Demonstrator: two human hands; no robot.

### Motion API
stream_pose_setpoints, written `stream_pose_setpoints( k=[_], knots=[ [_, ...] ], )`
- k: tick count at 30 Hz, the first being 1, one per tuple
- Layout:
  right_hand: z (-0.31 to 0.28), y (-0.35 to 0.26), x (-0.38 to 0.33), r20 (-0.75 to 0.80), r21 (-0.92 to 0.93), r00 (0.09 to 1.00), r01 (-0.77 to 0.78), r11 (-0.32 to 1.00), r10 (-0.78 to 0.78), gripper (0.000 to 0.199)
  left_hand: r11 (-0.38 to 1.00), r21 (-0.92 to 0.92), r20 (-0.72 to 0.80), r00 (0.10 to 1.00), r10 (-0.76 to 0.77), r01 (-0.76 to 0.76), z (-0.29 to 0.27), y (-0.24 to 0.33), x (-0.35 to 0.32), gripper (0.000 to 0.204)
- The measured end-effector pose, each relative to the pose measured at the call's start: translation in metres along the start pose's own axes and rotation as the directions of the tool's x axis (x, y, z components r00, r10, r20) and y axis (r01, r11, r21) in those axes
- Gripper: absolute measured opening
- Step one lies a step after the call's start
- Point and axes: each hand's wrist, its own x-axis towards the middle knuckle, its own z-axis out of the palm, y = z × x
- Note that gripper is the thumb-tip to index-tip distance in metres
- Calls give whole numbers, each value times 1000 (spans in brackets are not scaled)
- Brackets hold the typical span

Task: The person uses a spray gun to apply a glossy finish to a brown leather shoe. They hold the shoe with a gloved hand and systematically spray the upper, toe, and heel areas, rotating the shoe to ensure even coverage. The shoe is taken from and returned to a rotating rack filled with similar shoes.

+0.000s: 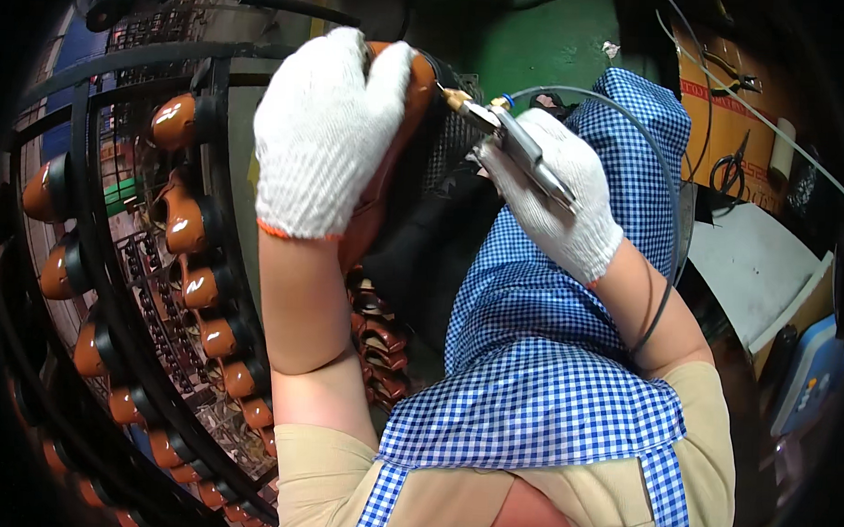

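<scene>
My left hand [320,134], in a white knit glove with an orange cuff edge, is closed over a brown leather shoe [419,91] with a dark sole. Much of the shoe is hidden under the glove and forearm. In my gloved right hand [573,194] is a small silver spray gun [530,154] with a brass nozzle. The nozzle's thin tip points left at the shoe's edge, very close to it; whether they touch I cannot tell. A thin grey hose [673,216] runs from the gun, arching over my right wrist and down along the forearm.
A black metal rack [81,177] at left carries rows of glossy brown shoes [189,226]. More brown shoes [382,346] stand below my left arm. At right are pliers [735,81], black scissors [730,172], a white sheet [752,261] and a blue-and-white device [808,375].
</scene>
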Motion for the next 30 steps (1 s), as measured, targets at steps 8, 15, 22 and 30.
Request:
stream_pose_setpoints(
  k=[8,15,22,30],
  knots=[
    [39,-9,0,101,26,992,76,997,-78,22,830,-450,195,943,-269,329,-29,-46,-20,37],
    [23,-14,-13,332,16,942,46,999,-48,20,609,-694,42,865,-499,385,-14,-43,-149,25],
    [-9,-11,-31,459,3,888,17,1000,-16,18,461,-752,305,869,-391,471,-2,0,-229,37],
    [-49,-21,-45,608,-6,794,-23,1000,22,17,928,-312,115,961,252,-206,-25,0,-174,48]
  ],
)
